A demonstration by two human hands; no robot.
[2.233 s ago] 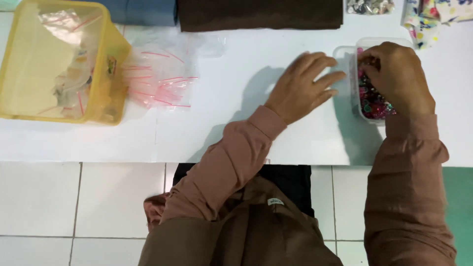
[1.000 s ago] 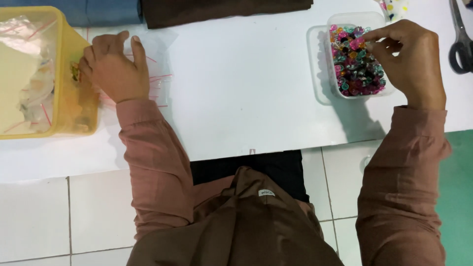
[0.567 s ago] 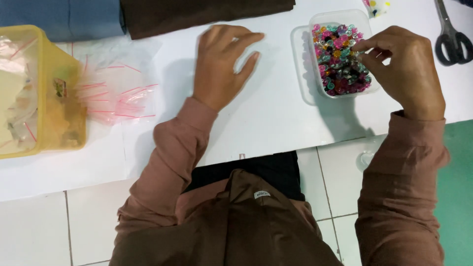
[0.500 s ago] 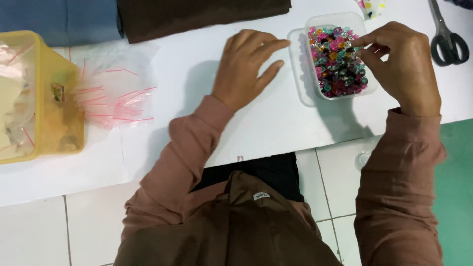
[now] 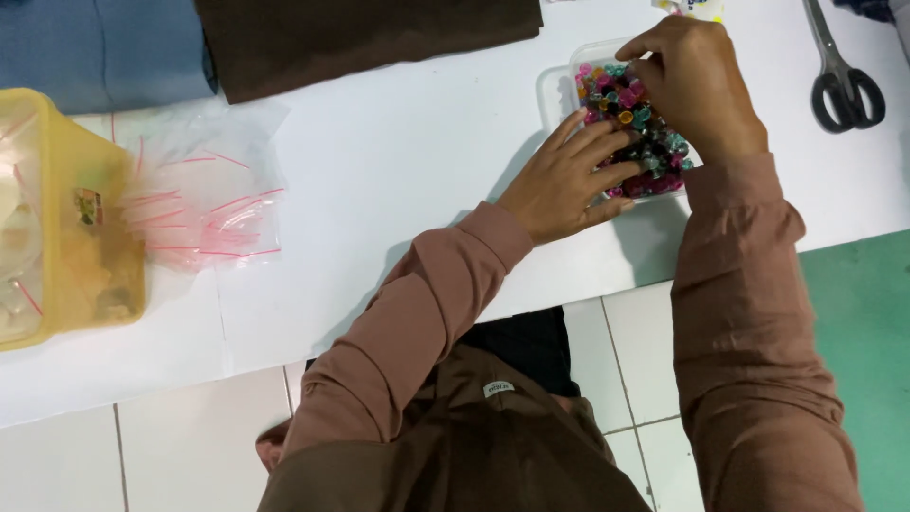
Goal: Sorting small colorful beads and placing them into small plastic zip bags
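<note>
A clear plastic container (image 5: pixel 555 87) full of small colourful pieces (image 5: pixel 614 97) sits on the white table at the upper right. My left hand (image 5: pixel 567 178) lies flat against its near left side, fingers apart, with the fingertips over the pieces. My right hand (image 5: pixel 700 83) hovers over the container from the right, its fingers curled down with the tips pinched together among the pieces. Whether a piece is between them is hidden. Both arms wear brown sleeves.
A yellow plastic tub (image 5: pixel 95 246) stands at the left edge, with a pile of clear zip bags with red strips (image 5: pixel 210 194) beside it. Folded blue cloth (image 5: pixel 95 47) and brown cloth (image 5: pixel 360 33) lie along the back. Black-handled scissors (image 5: pixel 846 83) lie at far right.
My left hand has left the zip bags beside the tub, crossed the table to the right and settled on the container. My right hand has stayed over the pieces.
</note>
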